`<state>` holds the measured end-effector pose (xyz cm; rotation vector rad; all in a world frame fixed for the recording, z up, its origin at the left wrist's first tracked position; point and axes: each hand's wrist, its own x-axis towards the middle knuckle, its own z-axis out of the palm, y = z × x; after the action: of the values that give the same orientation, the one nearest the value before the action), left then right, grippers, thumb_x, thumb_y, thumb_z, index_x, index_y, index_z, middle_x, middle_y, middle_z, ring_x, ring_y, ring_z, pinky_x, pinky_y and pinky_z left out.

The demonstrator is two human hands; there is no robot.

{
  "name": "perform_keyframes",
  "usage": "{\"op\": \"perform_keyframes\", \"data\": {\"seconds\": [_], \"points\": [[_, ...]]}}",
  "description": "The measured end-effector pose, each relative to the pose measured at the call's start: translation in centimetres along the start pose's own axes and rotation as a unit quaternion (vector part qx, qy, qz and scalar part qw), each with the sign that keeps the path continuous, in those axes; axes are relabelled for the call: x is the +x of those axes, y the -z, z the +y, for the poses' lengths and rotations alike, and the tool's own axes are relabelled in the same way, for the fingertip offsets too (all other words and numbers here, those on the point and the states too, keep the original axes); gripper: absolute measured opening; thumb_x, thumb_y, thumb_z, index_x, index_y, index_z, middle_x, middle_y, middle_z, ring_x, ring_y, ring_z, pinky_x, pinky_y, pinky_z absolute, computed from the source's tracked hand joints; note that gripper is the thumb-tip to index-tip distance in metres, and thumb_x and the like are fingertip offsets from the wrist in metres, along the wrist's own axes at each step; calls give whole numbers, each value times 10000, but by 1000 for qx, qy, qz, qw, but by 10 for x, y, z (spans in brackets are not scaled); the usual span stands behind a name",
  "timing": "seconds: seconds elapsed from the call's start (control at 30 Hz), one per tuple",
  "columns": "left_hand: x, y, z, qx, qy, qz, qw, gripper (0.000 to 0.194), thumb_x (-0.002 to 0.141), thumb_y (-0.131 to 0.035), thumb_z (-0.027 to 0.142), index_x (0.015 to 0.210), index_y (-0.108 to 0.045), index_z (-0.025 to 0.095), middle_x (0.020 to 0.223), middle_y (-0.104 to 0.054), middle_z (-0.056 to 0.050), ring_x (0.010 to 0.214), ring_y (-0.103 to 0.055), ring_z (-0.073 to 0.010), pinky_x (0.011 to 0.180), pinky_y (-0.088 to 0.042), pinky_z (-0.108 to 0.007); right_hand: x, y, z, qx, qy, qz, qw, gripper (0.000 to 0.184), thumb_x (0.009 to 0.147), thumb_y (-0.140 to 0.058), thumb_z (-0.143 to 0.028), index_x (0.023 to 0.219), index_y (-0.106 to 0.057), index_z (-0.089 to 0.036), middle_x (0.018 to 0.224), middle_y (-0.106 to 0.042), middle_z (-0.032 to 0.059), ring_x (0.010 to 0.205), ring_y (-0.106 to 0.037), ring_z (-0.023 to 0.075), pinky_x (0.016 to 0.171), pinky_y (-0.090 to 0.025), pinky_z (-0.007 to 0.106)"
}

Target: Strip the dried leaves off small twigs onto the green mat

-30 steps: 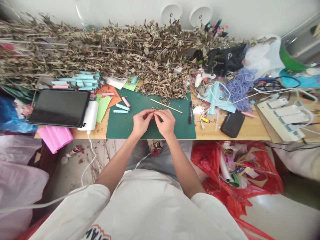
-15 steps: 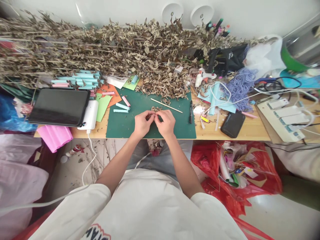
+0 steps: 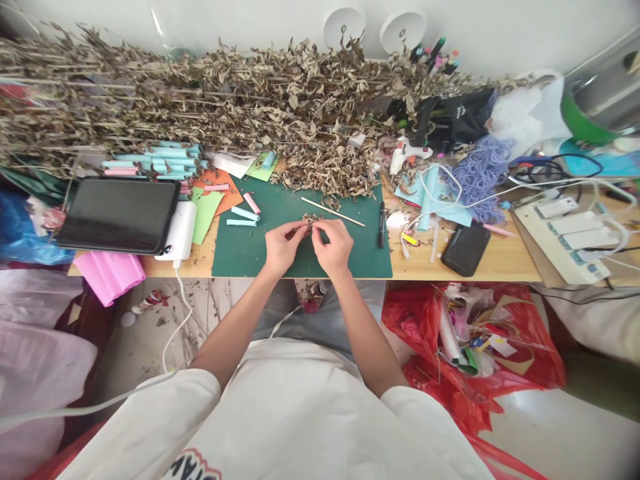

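Observation:
Over the green cutting mat (image 3: pixel 240 250), my left hand (image 3: pixel 283 248) and my right hand (image 3: pixel 332 247) work close together, thumbs and forefingers pinched. Brown bits of dried leaf show at both fingertips, partly covered by the fingers. Just beyond them a small clump of dried leaves (image 3: pixel 311 218) lies on the mat. A thin wooden stick (image 3: pixel 333 211) rests past the clump, and a black pen (image 3: pixel 382 225) lies at the mat's right side. To the left are blue paper tubes (image 3: pixel 245 213) and a pink paper tube (image 3: pixel 252 203).
Dried leafy stalks (image 3: pixel 240 100) cover the back of the table. On the left are a tablet (image 3: pixel 120 215), a white power bank (image 3: pixel 179 230) and stacked paper tubes (image 3: pixel 173 159). A glue gun (image 3: pixel 407 155), purple yarn (image 3: pixel 483 177), black phone (image 3: pixel 466 249) and power strip (image 3: pixel 567 233) lie right.
My hands have moved slightly apart; the left fingertips shifted a little left, opening a small gap between the two pinches. The things on the table stay where they were.

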<state>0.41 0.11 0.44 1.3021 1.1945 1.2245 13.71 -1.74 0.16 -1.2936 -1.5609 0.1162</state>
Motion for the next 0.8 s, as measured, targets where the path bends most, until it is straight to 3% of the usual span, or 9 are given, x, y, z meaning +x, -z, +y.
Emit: {"op": "perform_keyframes", "data": {"seconds": [0.5,0.8], "points": [[-1,3,5,58,-74,-16,995,221,843,-697,319,1008,-779,197,1030,-764,-82,936,-716,-210,868,-578,-336,3,5,-4,30,-34,-37,998,147,938,-547,-228,900,-689,-225,906,-739,54,858,-666,187,811,-562,354],[-1,1,-4,112,-33,-33,993,175,840,-655,276,933,-760,171,864,-760,-51,738,-691,-165,726,-554,-276,-3,-1,2,-7,13,-45,999,144,927,-542,-188,925,-684,-210,916,-730,69,882,-632,203,823,-547,365]]}}
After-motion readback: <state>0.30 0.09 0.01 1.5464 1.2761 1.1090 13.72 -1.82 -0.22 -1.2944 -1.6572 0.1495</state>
